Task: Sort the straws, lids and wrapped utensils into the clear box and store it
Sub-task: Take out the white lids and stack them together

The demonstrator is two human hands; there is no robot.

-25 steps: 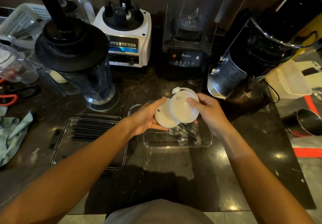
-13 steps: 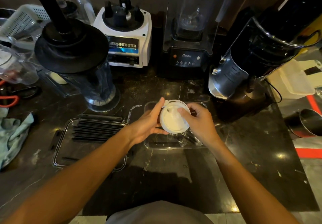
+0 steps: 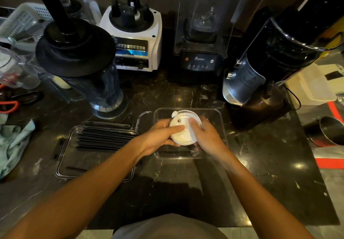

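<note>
White cup lids (image 3: 183, 130), stacked together, sit low inside the clear box (image 3: 217, 116) at the counter's middle. My left hand (image 3: 160, 136) grips the stack from the left, its thumb across the top. My right hand (image 3: 206, 136) holds it from the right, with the thumb on top as well. Wrapped utensils (image 3: 195, 150) show under the lids, mostly hidden by my right hand. Black straws (image 3: 104, 138) lie side by side in a second clear tray (image 3: 63, 164) to the left.
Behind the box stand a black-lidded blender jar (image 3: 78, 58), a white blender base (image 3: 134, 39), a covered blender (image 3: 202, 34) and a juicer (image 3: 270, 67). A green cloth (image 3: 13, 144) lies far left. A metal cup (image 3: 325, 132) lies at the right edge.
The two lids, held apart a second ago, have been pushed together into one stack. Both hands have lowered the stack into the clear box.
</note>
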